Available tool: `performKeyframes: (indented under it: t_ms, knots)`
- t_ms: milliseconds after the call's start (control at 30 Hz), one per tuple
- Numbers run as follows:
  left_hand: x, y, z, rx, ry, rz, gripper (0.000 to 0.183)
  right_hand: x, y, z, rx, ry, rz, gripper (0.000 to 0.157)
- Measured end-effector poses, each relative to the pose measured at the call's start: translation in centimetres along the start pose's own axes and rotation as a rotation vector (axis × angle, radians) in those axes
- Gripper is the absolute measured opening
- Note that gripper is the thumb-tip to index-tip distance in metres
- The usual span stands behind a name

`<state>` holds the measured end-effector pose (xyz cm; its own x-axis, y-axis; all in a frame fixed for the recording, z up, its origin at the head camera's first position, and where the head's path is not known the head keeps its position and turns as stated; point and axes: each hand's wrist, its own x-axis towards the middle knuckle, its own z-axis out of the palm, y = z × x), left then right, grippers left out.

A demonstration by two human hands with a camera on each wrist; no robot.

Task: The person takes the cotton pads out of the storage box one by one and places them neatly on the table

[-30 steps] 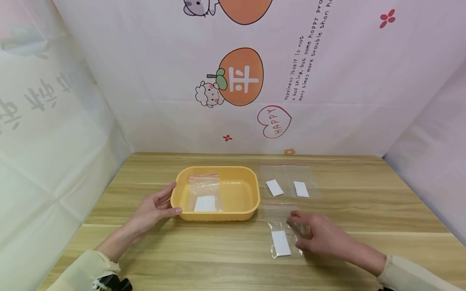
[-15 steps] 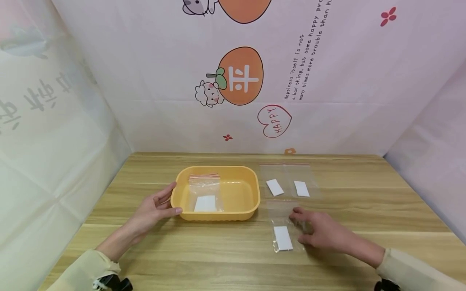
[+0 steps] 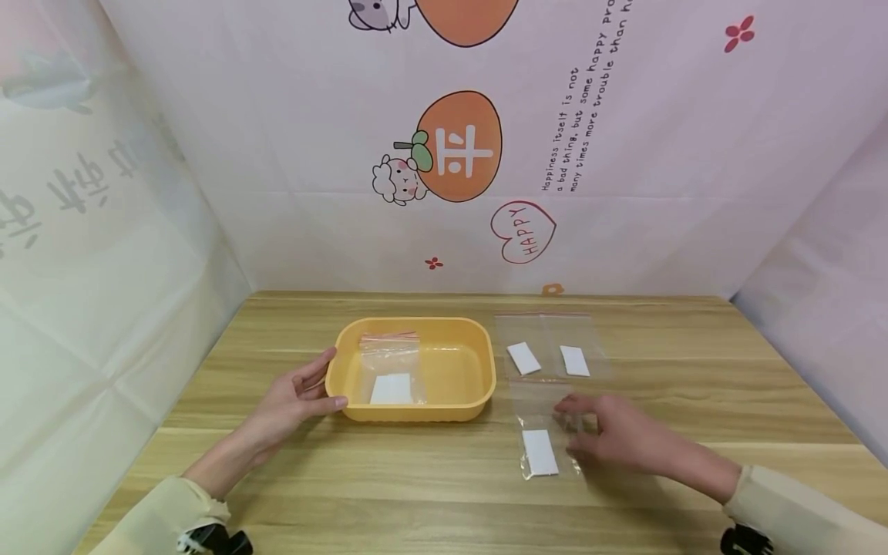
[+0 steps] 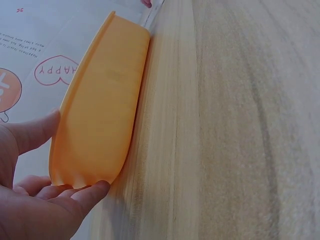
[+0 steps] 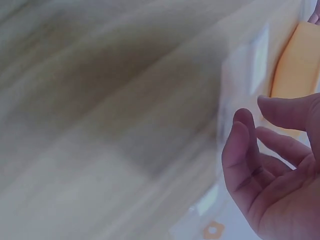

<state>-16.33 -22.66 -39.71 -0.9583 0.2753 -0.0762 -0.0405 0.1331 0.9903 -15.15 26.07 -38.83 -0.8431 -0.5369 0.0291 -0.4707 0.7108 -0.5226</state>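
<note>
My left hand (image 3: 283, 408) holds the left end of a yellow plastic basin (image 3: 416, 412), thumb at the near side and fingers at the far side. The left wrist view shows the left hand (image 4: 47, 195) curved around the basin's end (image 4: 100, 100). Inside the basin lies a clear zip bag (image 3: 388, 356) with white pieces. My right hand (image 3: 617, 435) is at the right edge of another zip bag (image 3: 541, 405), which holds a white rectangular piece (image 3: 539, 452). In the right wrist view the right hand's (image 5: 280, 170) thumb and fingertips are apart.
Behind the near bag, clear bags with a white piece (image 3: 523, 358) and another white piece (image 3: 574, 361) lie flat. All rests on a wood-grain table (image 3: 388, 493). A printed white cloth (image 3: 312, 154) rises at the table's back edge.
The near zip bag has shifted slightly away from me and to the right, coming closer to the back bags. My right hand moved along with it. The left hand and basin have stayed put.
</note>
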Motion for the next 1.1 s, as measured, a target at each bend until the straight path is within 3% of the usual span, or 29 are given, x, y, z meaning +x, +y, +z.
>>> performKeyframes:
  t_ms: [100, 267, 600, 733, 967, 1100]
  knots:
    - [0.0, 0.0, 0.0, -0.006, -0.001, -0.002, 0.089, 0.5, -0.3, -0.8, 0.038, 0.001, 0.000, 0.036]
    - [0.0, 0.0, 0.0, 0.002, 0.000, -0.012, 0.090, 1.9, -1.5, -2.6, -0.023, 0.029, -0.021, 0.026]
    - [0.1, -0.1, 0.0, 0.004, 0.014, -0.028, 0.089, 6.7, -6.7, -5.3, -0.069, 0.049, -0.059, 0.025]
    - [0.0, -0.1, -0.1, -0.003, 0.014, -0.024, 0.090, 9.2, -8.4, -4.9, -0.082, 0.012, -0.068, 0.027]
    - [0.0, -0.1, -0.1, -0.003, 0.016, -0.025, 0.091, 13.3, -10.7, -2.5, 0.029, -0.123, 0.012, 0.040]
    - [0.0, 0.0, 0.0, 0.010, 0.020, -0.026, 0.089, 15.1, -11.6, -1.2, 0.055, -0.159, 0.043, 0.048]
